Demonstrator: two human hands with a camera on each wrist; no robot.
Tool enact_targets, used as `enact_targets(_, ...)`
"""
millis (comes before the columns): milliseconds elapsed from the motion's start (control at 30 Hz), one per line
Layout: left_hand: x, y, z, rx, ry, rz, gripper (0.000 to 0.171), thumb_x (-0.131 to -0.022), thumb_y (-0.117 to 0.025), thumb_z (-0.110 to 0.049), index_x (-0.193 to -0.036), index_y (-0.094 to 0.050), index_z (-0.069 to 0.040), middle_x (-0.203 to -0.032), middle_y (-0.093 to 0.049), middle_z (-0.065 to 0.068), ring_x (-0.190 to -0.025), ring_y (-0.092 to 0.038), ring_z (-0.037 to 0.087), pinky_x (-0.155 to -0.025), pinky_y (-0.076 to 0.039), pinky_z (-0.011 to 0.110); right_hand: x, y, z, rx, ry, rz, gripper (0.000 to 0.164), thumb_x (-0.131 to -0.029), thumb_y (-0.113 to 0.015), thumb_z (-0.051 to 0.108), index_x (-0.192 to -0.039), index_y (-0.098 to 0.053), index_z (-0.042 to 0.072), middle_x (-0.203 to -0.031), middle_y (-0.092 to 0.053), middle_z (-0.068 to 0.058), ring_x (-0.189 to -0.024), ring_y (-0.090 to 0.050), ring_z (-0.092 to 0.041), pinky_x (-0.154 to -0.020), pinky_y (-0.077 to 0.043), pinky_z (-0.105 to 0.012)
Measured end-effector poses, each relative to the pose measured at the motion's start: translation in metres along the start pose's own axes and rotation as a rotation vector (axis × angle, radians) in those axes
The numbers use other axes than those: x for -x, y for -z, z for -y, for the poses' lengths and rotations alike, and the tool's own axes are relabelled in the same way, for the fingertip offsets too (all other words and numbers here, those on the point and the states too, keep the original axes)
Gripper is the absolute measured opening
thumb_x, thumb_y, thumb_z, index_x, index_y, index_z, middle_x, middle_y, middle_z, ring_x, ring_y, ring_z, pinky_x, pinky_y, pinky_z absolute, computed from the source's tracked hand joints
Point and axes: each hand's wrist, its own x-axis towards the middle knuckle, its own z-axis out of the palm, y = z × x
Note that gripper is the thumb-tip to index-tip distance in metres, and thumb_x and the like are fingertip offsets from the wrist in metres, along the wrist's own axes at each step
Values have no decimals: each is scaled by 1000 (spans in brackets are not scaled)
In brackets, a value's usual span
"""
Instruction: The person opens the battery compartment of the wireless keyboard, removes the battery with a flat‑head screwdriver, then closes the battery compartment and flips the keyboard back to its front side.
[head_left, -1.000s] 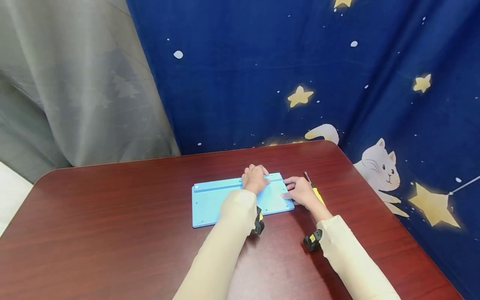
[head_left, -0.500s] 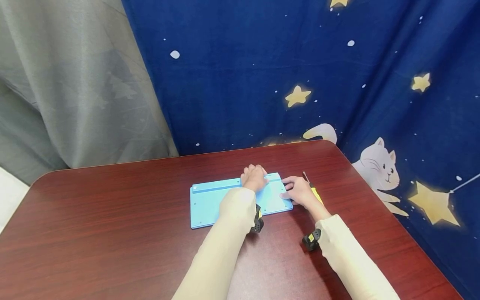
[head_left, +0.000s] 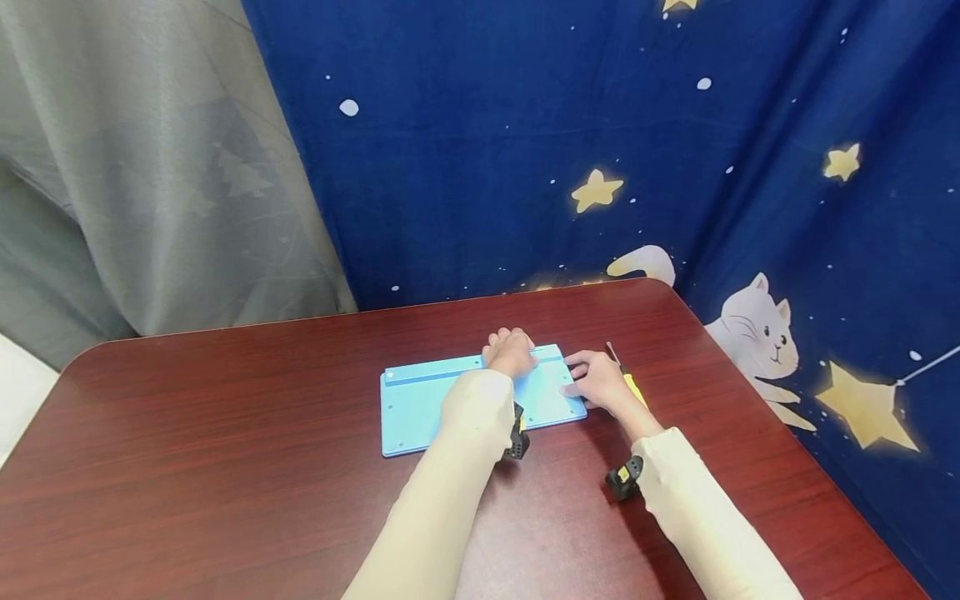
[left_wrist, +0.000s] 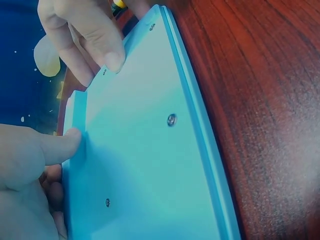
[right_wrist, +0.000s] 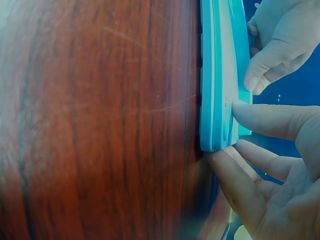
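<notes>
A light blue keyboard [head_left: 416, 412] lies face down on the table, its back dotted with small screws [left_wrist: 172, 120]. Along its far long edge runs a raised bar [left_wrist: 79, 111]. My left hand [head_left: 512, 357] grips that far edge, thumb on the bar and the other fingers curled over the side. At the right short end, my right hand [head_left: 602, 383] pinches the keyboard; in the right wrist view its thumb [right_wrist: 270, 119] presses the back while the other fingers reach to the underside. A screwdriver [head_left: 634, 390] with a yellow handle lies just right of the right hand, partly hidden by it.
The dark red wooden table [head_left: 225, 450] has rounded far corners. Behind it hang a grey curtain [head_left: 172, 167] and a blue curtain [head_left: 465, 150] with stars and a cat. Each wrist wears a small black camera [head_left: 624, 479].
</notes>
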Motion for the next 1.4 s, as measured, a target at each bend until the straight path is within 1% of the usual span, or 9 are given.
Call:
enact_targets(300,-1,2,-1,-13,14,41,23,-89,-59,-28,-107,-56,-15,-114,-44,8,-106,-35,25,-87,-33,39,0,0,-1,0,-3,13,49,-74,-75,4,-119,-56,0,-97,-61,-17,-78,-60,-25,-55,-53,-35)
enact_targets(633,0,3,-2,-9,14,37,22,-89,-59,-28,-104,-55,-13,-111,-44,8,-105,-35,26,-87,-33,39,0,1,0,20,-7,3,49,-74,-74,4,-120,-56,1,-97,-62,-16,-77,-60,-25,-56,-53,-35)
enact_targets(900,0,0,0,15,5,5,20,-88,-61,-27,-102,-56,-15,-109,-43,7,-103,-36,25,-86,-33,38,-1,0,0,26,-6,7,49,-75,-74,4,-120,-55,1,-97,-62,-16,-77,-60,-24,-56,-53,-35)
enact_targets(1100,3,0,2,45,-24,-30,19,-87,-63,-25,-99,-54,-15,-106,-44,7,-101,-37,25,-84,-34,37,1,0,1,23,-8,9,49,-75,-74,4,-120,-56,1,-97,-61,-16,-77,-60,-24,-57,-53,-35)
enact_targets(1300,4,-1,9,121,-57,-67,23,-84,-67,-22,-102,-55,-14,-107,-49,7,-99,-41,24,-84,-36,37,1,0,1,10,-2,21,49,-74,-74,4,-119,-56,0,-97,-61,-17,-77,-60,-25,-56,-53,-35)
enact_targets(1400,3,-1,13,165,-78,-82,21,-84,-67,-20,-102,-60,-15,-108,-51,5,-100,-44,23,-84,-37,37,2,1,1,9,-6,19,49,-74,-74,5,-119,-56,0,-98,-61,-17,-78,-59,-25,-56,-53,-35)
